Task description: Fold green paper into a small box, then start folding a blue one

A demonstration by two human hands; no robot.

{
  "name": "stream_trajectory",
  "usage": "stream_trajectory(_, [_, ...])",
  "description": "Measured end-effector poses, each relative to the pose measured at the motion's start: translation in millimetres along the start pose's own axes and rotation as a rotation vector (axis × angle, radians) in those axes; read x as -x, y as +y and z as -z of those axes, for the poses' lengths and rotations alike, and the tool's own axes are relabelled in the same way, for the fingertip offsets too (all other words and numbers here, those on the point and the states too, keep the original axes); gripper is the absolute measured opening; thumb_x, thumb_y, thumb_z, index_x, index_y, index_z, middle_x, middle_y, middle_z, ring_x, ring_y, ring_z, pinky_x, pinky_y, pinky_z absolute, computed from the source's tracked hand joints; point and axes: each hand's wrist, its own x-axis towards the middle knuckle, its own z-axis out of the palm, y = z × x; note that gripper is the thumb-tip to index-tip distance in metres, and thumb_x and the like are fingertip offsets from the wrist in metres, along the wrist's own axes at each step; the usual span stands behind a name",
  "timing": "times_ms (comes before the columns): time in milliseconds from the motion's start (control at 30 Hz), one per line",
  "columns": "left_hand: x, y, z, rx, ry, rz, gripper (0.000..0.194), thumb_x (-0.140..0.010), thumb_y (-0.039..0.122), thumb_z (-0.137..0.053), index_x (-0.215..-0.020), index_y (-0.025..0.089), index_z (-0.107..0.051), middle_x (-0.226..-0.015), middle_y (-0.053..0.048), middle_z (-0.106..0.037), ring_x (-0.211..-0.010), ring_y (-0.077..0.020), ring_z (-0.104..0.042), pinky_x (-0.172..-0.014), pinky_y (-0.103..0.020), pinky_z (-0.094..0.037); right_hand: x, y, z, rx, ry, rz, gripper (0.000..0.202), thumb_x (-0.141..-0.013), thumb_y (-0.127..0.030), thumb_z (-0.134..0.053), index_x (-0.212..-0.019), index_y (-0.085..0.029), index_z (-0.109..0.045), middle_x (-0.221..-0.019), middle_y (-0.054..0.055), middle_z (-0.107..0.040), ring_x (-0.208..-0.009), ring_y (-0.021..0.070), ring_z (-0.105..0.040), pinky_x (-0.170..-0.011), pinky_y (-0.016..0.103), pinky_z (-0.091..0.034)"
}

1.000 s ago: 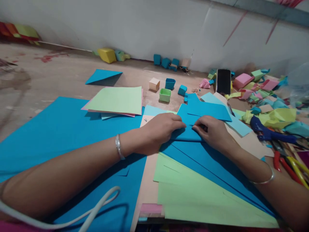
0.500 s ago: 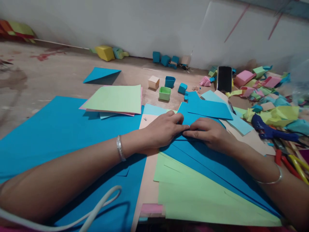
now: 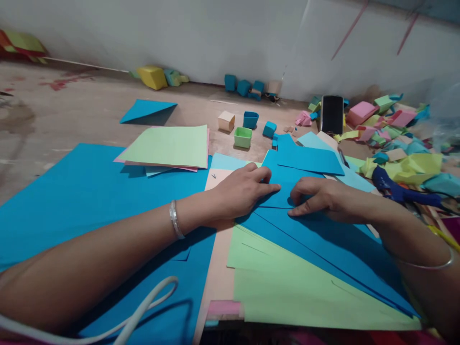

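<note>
A small sheet of blue paper [image 3: 275,194] lies on larger blue sheets [image 3: 287,235], its near edge toward me. On this small sheet rests my left hand [image 3: 244,189], open, with the index finger stretched along the paper and the other fingers partly bent. My right hand [image 3: 323,199] is at the sheet's right side, thumb and forefinger apart, the thumb tip by the near edge. It looks open; whether the bent fingertips touch the paper is unclear. Behind the hands is another blue piece [image 3: 311,160].
Green sheets [image 3: 287,297] fan out in front. A stack of pale green paper [image 3: 165,146] sits on a big blue sheet [image 3: 89,187] at left. Small paper boxes [image 3: 243,137], a phone [image 3: 332,115], crumpled scraps [image 3: 413,170] and a blue glue gun [image 3: 391,187] lie beyond. A white cable [image 3: 151,302] crosses front left.
My right hand has drawn back to the right, away from the left fingertips, and its thumb and forefinger have parted. My left hand stays on the blue paper.
</note>
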Motion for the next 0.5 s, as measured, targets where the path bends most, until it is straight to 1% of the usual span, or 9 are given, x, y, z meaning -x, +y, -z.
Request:
stream_trajectory(67, [0.0, -0.4, -0.7, -0.001, 0.004, 0.000, 0.041, -0.097, 0.019, -0.038, -0.136, 0.027, -0.050, -0.112, -0.010, -0.052, -0.089, -0.0214, -0.045, -0.082, -0.034, -0.038, 1.2, 2.0, -0.1, -0.029, -0.002, -0.009, 0.040, -0.096, -0.015, -0.040, -0.122, -0.032, -0.064, -0.111, 0.006, -0.062, -0.100, 0.0156, -0.056, -0.081, 0.027, -0.043])
stream_trajectory(133, [0.0, -0.9, -1.8, -0.004, 0.012, -0.003, 0.041, -0.097, 0.019, -0.038, -0.136, 0.027, -0.050, -0.111, -0.010, -0.053, -0.088, -0.0214, -0.045, -0.081, -0.034, -0.038, -0.1, 2.4, -1.5, -0.014, 0.029, -0.009, 0.042, -0.096, -0.014, -0.038, -0.123, -0.033, -0.064, -0.108, 0.007, -0.063, -0.097, 0.0158, -0.057, -0.079, 0.027, -0.044])
stream_trajectory(233, [0.1, -1.9, -3.3, -0.013, 0.007, -0.010, 0.041, -0.097, 0.020, -0.039, -0.136, 0.027, -0.050, -0.111, -0.010, -0.053, -0.088, -0.0213, -0.046, -0.080, -0.034, -0.037, -1.8, 2.3, -2.2, 0.062, 0.050, -0.014, 0.038, -0.097, -0.018, -0.039, -0.119, -0.031, -0.067, -0.102, 0.008, -0.065, -0.092, 0.0181, -0.058, -0.076, 0.030, -0.044])
stream_trajectory(367, [0.2, -2.9, -4.1, -0.025, 0.004, -0.006, 0.042, -0.097, 0.019, -0.037, -0.137, 0.028, -0.048, -0.113, -0.010, -0.052, -0.088, -0.0210, -0.046, -0.079, -0.034, -0.037, 7.5, 5.6, 5.7, 0.139, -0.016, -0.043, 0.034, -0.096, -0.021, -0.042, -0.112, -0.032, -0.070, -0.099, 0.007, -0.068, -0.088, 0.0186, -0.059, -0.076, 0.032, -0.044])
stream_trajectory(500, [0.3, -2.8, -3.8, -0.012, 0.025, -0.014, 0.042, -0.097, 0.018, -0.037, -0.136, 0.027, -0.049, -0.113, -0.010, -0.053, -0.088, -0.0213, -0.046, -0.079, -0.034, -0.038, 25.0, 8.4, 18.8, 0.172, -0.089, -0.090, 0.040, -0.094, -0.013, -0.039, -0.100, -0.030, -0.075, -0.095, 0.007, -0.070, -0.087, 0.0189, -0.062, -0.070, 0.031, -0.046])
